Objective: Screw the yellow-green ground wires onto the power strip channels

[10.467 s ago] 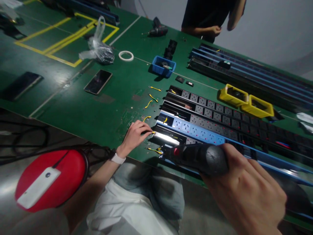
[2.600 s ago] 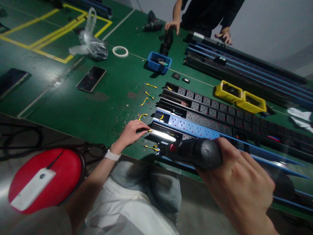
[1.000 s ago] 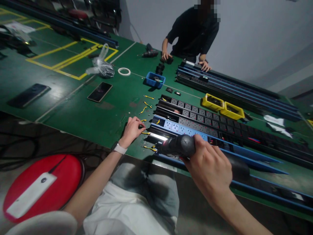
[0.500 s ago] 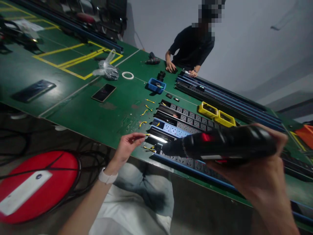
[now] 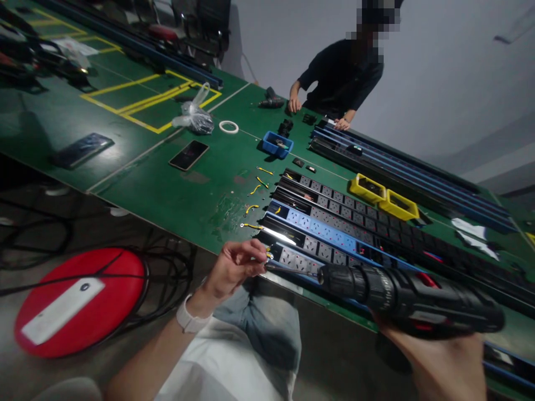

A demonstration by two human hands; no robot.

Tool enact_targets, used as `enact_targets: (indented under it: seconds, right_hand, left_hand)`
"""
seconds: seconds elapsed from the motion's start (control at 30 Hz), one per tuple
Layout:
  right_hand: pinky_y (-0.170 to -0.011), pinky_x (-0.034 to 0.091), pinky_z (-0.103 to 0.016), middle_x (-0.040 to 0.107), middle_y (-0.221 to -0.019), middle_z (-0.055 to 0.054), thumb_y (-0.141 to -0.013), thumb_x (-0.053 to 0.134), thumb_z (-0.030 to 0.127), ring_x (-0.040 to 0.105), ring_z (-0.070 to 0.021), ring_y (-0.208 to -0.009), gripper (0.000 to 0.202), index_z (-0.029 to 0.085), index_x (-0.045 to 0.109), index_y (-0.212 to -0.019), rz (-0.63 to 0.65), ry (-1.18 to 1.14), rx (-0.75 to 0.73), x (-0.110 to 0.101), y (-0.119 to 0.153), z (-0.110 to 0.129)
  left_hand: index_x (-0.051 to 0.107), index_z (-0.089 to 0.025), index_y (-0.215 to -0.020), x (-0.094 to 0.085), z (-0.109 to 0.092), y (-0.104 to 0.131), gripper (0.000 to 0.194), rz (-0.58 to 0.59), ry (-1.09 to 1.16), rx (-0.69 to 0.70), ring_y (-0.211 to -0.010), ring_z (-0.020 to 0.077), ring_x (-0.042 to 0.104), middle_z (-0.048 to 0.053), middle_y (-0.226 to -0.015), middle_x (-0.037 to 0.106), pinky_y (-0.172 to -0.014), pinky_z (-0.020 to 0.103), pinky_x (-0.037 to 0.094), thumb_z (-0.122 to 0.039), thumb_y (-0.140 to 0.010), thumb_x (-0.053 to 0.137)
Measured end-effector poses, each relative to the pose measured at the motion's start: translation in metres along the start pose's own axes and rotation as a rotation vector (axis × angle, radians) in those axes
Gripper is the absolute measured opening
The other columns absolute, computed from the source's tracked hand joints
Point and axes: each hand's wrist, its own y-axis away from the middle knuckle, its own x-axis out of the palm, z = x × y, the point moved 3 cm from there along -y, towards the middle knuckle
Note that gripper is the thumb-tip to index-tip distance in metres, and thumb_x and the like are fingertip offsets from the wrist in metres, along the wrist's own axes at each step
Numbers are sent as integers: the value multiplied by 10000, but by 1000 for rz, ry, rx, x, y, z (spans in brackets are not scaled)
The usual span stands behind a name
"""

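My right hand point(image 5: 438, 351) grips a black cordless drill point(image 5: 401, 295) with red accents. Its long thin bit point(image 5: 292, 271) points left, its tip close to the fingertips of my left hand point(image 5: 244, 259). Those fingers are pinched together; whatever they hold is hidden. Just beyond them a yellow-green wire point(image 5: 270, 255) with a ring terminal shows at the end of the nearest power strip point(image 5: 301, 264). Another yellow-green wire point(image 5: 252, 226) sticks out from the neighbouring black strip point(image 5: 278, 234). A blue power strip point(image 5: 317, 225) lies farther back among several black ones.
Short yellow-green wires point(image 5: 262, 182) lie left of the strips. Behind stand a blue bin point(image 5: 276, 146) and yellow bins point(image 5: 368, 189). A phone point(image 5: 189, 155), tape roll point(image 5: 229, 127) and plastic bag point(image 5: 196, 118) are on the green table point(image 5: 142, 206). Across it stands a co-worker point(image 5: 343, 72); a red stool point(image 5: 83, 301) is at left.
My left hand has moved from the black strip's wire to the nearest strip's end. The drill has come down and right, its bit now by my left fingertips. The co-worker's hand has left a dark object.
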Motion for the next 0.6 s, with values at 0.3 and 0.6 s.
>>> enact_targets:
  seconds: [0.3, 0.6]
  right_hand:
    - [-769, 560, -374, 668, -941, -40, -452, 862, 280, 627, -212, -808, 610, 222, 612, -1006, 73, -77, 99, 14, 7, -34]
    - [-900, 533, -479, 681, -1019, -59, -441, 880, 340, 660, -287, -924, 587, 225, 655, -972, 88, -11, 63, 12, 8, -50]
  left_hand:
    - [803, -206, -730, 2, 15, 7, 198, -1, 30, -43, -581, 127, 669, 52, -709, 709, -402, 137, 474, -343, -631, 906]
    - [807, -212, -724, 6, 4, 8, 126, -43, -96, -33, -548, 124, 670, 34, -728, 688, -398, 176, 560, -215, -633, 895]
